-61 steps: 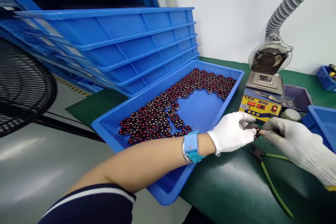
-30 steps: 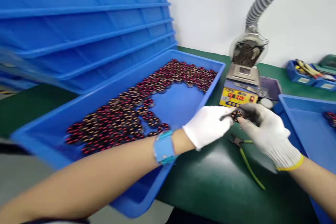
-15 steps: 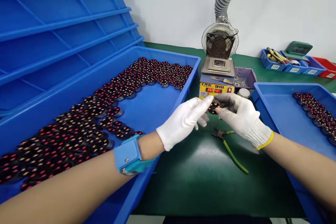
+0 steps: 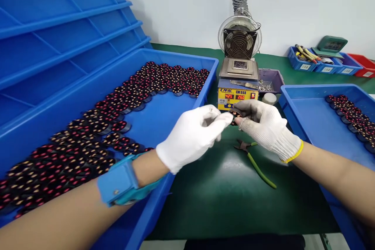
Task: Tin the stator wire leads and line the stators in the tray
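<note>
My right hand (image 4: pixel 263 127), in a white knit glove with greyed fingertips, grips a small round black part with copper-coloured spots (image 4: pixel 235 115) between thumb and fingers. From the other side my left hand (image 4: pixel 195 133), in a clean white glove, reaches the part's left edge. Its thumb and index finger are pinched together there; whatever lies between them is hidden. Both hands are just in front of the yellow-fronted solder pot (image 4: pixel 238 95). Below them, green-handled cutting pliers (image 4: pixel 258 166) lie on the green tabletop (image 4: pixel 216 199).
At left, a large blue tray (image 4: pixel 209 82) holds many similar round parts, with stacked blue trays behind it. Another blue tray (image 4: pixel 310 113) at right holds several rows. A fan with a hose (image 4: pixel 239 45), a purple bin (image 4: pixel 272 78) and small blue bins (image 4: pixel 303 64) stand at the back.
My left hand has gone from fingers stretched along the part to curled and pinching at its edge, its wrist shifting left. My right hand still holds the part. The view has shifted slightly.
</note>
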{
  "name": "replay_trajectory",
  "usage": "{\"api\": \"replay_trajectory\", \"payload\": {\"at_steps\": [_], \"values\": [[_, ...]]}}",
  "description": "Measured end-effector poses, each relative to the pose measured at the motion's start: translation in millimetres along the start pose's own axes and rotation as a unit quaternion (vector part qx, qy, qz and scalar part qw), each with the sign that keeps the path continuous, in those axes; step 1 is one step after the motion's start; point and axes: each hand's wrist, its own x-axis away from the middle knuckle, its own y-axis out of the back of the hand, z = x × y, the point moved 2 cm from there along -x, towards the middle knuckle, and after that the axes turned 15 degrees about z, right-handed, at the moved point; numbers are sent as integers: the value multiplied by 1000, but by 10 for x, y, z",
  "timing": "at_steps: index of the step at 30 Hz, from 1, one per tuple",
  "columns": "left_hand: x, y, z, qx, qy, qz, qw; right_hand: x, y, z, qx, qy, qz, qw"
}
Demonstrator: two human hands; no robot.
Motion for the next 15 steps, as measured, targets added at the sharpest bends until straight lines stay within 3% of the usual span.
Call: {"api": "replay_trajectory", "payload": {"at_steps": [2,4,7,10,15], "values": [[37,46,-16,40,12,26,999,-7,20,6,-18,-8,-13,1000],[43,92,-23,65,12,-1,998,-10,32,17,-33,-11,-20,999],[-1,57,-15,15,6,-35,999,-3,22,37,-44,-7,-16,999],[-18,-53,6,-17,19,0,1000,6,2,56,-46,2,-7,999],[100,-24,1,81,14,33,996,15,15,89,-65,11,-20,998]]}}
